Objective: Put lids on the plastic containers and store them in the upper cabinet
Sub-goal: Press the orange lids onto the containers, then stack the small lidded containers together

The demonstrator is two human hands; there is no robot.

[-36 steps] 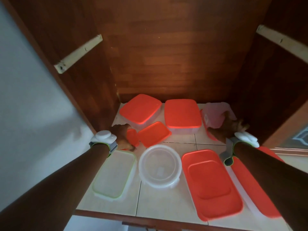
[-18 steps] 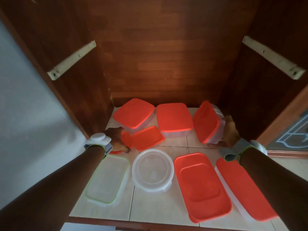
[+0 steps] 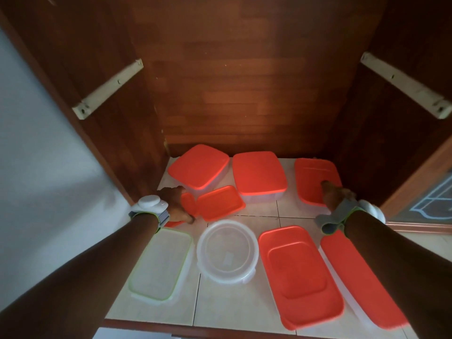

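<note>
Several lidded plastic containers sit on the tiled shelf [image 3: 241, 305] of the wooden cabinet. My right hand [image 3: 336, 195] lies on the front right edge of an orange-lidded container [image 3: 311, 176], which sits flat at the back right; the fingers reach onto its lid. My left hand [image 3: 176, 204] grips a small orange-lidded container [image 3: 188, 204] at the left, mostly hidden under the hand. It touches another small orange-lidded container [image 3: 220, 203] beside it.
Two orange-lidded boxes [image 3: 199, 165] [image 3: 258, 174] stand at the back. In front sit a clear green-rimmed box [image 3: 160, 264], a round clear container [image 3: 227, 249], a large orange-lidded box [image 3: 299, 275] and a long orange-lidded one [image 3: 354, 277]. Wooden walls close both sides.
The back right container, held tilted on its side half a second ago, now lies flat with its lid up. My left hand has stayed on the small container.
</note>
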